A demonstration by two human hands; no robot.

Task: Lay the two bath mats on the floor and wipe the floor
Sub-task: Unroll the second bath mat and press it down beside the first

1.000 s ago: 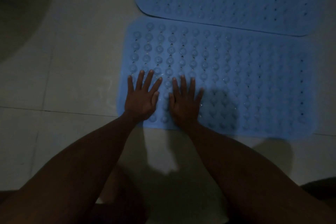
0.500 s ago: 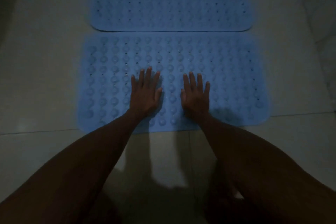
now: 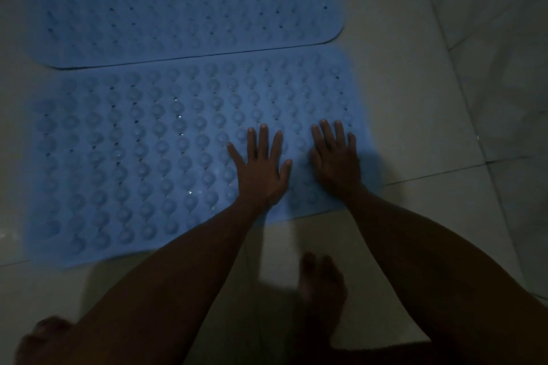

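Note:
Two blue rubber bath mats lie flat on the pale tiled floor [image 3: 430,115], long edges side by side. The near mat [image 3: 142,157] shows rows of round suction cups; the far mat [image 3: 178,3] shows small holes. My left hand [image 3: 261,169] presses flat on the near mat's right part, fingers spread. My right hand [image 3: 336,157] presses flat beside it, close to the mat's right end. Neither hand holds anything.
My bare right foot [image 3: 321,290] stands on the tile just in front of the near mat, and my left foot [image 3: 44,335] shows at the bottom left. A tile joint [image 3: 444,173] runs off to the right. The room is dim.
Both hands have slid along the near mat from its left end toward its right end, staying flat on it. The view has shifted with them, and my feet have come into sight.

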